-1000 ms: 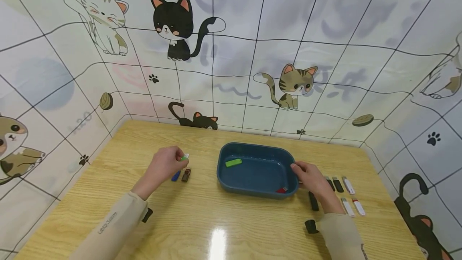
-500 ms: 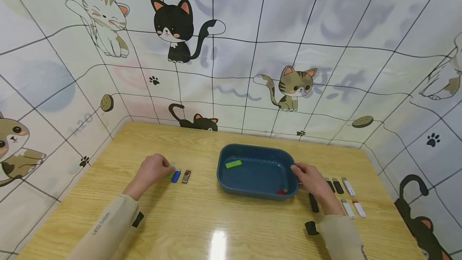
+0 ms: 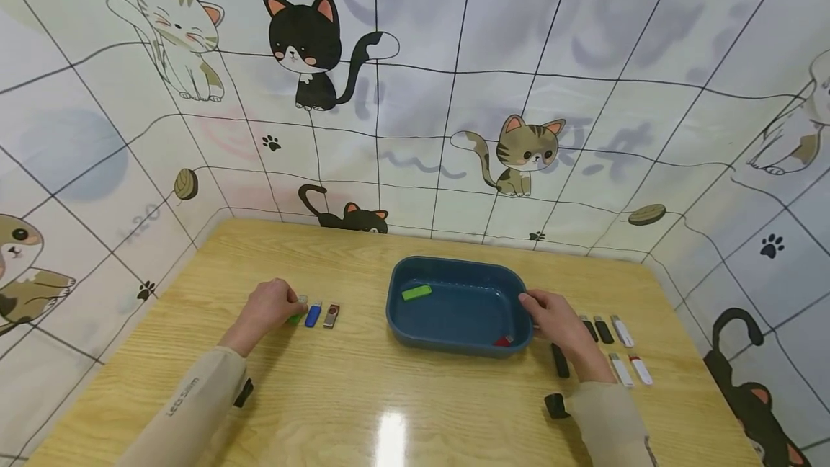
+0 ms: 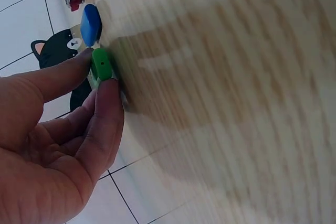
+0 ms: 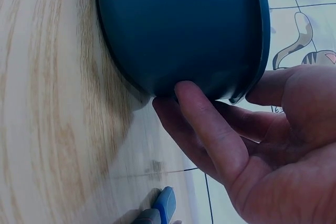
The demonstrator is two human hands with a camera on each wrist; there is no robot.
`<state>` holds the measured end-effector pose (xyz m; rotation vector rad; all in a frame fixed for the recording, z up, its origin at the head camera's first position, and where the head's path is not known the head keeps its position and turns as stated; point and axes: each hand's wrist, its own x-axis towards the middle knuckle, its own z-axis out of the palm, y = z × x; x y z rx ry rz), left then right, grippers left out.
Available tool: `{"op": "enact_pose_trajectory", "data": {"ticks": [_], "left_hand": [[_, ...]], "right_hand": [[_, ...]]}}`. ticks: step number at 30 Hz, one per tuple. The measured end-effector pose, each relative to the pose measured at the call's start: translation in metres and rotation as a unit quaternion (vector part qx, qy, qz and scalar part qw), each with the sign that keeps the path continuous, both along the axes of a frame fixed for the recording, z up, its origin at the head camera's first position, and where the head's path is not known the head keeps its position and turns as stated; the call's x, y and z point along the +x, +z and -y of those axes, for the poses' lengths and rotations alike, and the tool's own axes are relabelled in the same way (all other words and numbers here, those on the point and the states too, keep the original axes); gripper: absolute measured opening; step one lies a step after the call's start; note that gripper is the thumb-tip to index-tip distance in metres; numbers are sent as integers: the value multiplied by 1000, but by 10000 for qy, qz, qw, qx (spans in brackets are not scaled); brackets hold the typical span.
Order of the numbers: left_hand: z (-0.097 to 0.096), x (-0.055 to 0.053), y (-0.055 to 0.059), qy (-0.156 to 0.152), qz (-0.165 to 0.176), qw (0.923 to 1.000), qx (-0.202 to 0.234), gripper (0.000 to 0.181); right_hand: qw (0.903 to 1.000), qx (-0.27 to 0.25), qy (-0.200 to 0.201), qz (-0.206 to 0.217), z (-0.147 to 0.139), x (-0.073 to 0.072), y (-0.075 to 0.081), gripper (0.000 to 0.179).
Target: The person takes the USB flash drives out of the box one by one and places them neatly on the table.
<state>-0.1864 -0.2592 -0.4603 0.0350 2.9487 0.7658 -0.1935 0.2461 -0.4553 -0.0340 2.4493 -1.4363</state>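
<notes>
My left hand (image 3: 267,306) pinches a green USB stick (image 4: 101,64) between thumb and fingers, low at the tabletop on the left. Just right of it lie a blue USB stick (image 3: 313,314) and a brown-and-silver swivel USB stick (image 3: 331,316), forming a short row. In the middle stands a dark blue plastic bin (image 3: 447,343). Inside it are a bright green USB stick (image 3: 416,292) and a red one (image 3: 503,341), close to the near right corner. My right hand (image 3: 558,319) grips the bin's right end, thumb at the rim and fingers against the outer wall.
On the right of the wooden table (image 3: 389,395) lie several more USB sticks, among them black ones (image 3: 604,329), white ones (image 3: 622,331) and a white one with a red end (image 3: 640,370). A cat-patterned cloth (image 3: 415,92) hangs around the table's back and sides.
My left hand has carried the green USB stick left and down, from behind the row to its left end beside the blue one. My right hand stays on the bin.
</notes>
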Motion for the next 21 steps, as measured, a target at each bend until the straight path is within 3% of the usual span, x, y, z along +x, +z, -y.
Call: {"op": "enact_pose_trajectory", "data": {"ticks": [4, 12, 21], "left_hand": [[2, -2, -1, -17, -14, 10000, -30, 49], [0, -2, 4, -69, 131, 9998, -151, 27], [1, 0, 6, -105, 136, 9997, -151, 28]], "right_hand": [[10000, -41, 0, -5, 0, -1, -1, 60], [10000, 28, -8, 1, 0, 0, 1, 61], [9999, 101, 0, -27, 0, -2, 0, 62]]}}
